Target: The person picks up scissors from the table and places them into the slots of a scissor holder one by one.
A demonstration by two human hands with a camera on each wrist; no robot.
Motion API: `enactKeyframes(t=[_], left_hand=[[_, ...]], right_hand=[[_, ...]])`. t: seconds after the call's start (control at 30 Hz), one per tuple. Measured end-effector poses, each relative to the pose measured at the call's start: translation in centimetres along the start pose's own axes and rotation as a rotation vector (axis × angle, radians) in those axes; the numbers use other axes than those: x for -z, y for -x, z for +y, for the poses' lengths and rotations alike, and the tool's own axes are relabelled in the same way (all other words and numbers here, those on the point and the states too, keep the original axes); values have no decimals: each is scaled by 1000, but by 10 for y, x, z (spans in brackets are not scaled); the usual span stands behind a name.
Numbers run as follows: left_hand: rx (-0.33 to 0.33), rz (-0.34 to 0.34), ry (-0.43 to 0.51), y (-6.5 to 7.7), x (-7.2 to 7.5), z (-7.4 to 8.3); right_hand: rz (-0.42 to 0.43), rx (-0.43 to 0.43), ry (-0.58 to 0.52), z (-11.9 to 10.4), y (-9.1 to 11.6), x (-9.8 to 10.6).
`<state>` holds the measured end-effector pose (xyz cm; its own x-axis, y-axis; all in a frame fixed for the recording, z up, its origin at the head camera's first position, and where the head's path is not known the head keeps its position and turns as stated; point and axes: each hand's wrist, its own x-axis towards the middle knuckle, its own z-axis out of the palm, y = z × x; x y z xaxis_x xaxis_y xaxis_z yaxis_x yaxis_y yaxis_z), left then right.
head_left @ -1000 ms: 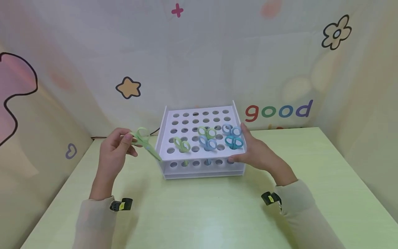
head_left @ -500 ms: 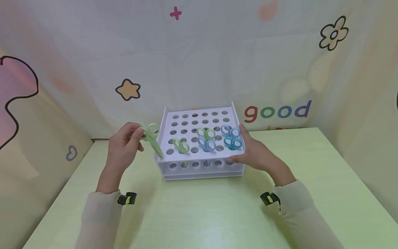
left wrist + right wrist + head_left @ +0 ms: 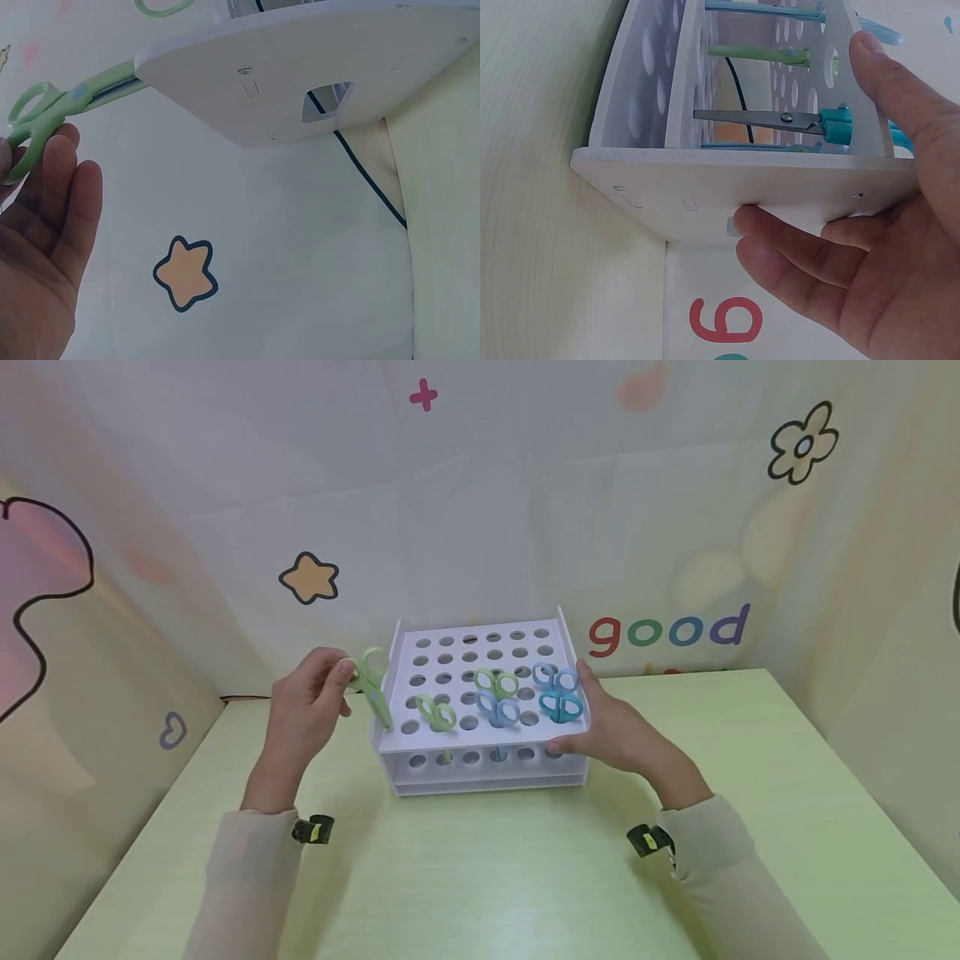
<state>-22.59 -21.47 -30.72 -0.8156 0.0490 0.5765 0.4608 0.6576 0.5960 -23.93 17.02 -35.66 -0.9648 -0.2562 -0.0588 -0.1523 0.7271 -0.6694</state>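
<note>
My left hand (image 3: 303,706) pinches one handle ring of light green scissors (image 3: 372,693) between thumb and fingers. Their blades slant down over the left edge of a white holed rack (image 3: 480,739); in the left wrist view the side panel hides the tip. My right hand (image 3: 618,727) grips the rack's right side, thumb over the top edge and fingers against the outer panel (image 3: 795,176). Several scissors stand in the holes, handles up: green scissors (image 3: 437,713), more green scissors (image 3: 497,685), blue scissors (image 3: 498,710), light blue scissors (image 3: 556,680) and teal scissors (image 3: 561,707).
The rack stands on a pale green table (image 3: 480,877), near the back curtain (image 3: 480,527) with printed shapes. A dark cable (image 3: 367,176) runs behind the rack. Each wrist wears a black strap (image 3: 313,829).
My left hand has moved right and slightly away with the green scissors. Their blades have swung steeper, over the rack's left edge. The right hand keeps its hold on the rack.
</note>
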Motion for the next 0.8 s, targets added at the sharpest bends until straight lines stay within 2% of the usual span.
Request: enactKeyframes(t=[0.37, 0.63, 0.8], left_hand=[[29, -6, -52, -11, -8, -1], [60, -23, -51, -18, -14, -2], [52, -22, -36, -22, -18, -2]], right_hand=[[9, 15, 0, 1, 0, 0], [0, -2, 4, 1, -1, 0], [-4, -11, 8, 1, 0, 0]])
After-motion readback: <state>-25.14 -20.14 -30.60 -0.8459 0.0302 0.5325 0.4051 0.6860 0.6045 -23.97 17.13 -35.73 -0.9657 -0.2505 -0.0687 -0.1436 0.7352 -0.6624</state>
